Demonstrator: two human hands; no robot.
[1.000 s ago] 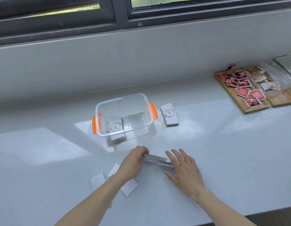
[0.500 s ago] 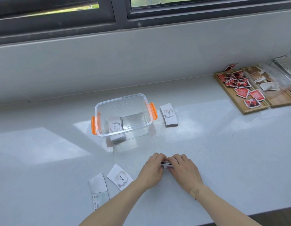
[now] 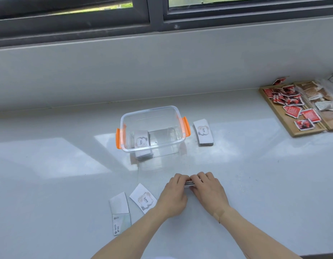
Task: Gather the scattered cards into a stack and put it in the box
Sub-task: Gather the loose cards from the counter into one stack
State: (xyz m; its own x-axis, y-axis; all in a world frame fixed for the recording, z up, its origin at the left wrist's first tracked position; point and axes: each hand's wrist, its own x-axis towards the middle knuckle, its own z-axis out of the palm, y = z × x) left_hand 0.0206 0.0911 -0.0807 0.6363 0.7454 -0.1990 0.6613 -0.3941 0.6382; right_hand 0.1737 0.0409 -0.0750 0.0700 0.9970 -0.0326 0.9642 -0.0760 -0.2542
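A clear plastic box [image 3: 124, 120] with orange latches stands mid-counter, and a stack of white "love" cards [image 3: 141, 140] lies inside at its left. My left hand [image 3: 174, 196] and my right hand [image 3: 208, 191] press together on a small stack of cards [image 3: 190, 183] on the counter in front of the box; only its edge shows between my fingers. Two loose cards lie left of my hands: one face up [image 3: 143, 198], one face down [image 3: 120, 212]. Another card stack [image 3: 203, 132] rests right of the box.
A wooden tray [image 3: 292, 128] with several red and brown packets sits at the far right. The wall under the window runs behind the box. The counter's front edge shows at the bottom right.
Both hands came together around the card stack, squeezing it from its two ends. My left arm shifted right, uncovering the two loose cards.
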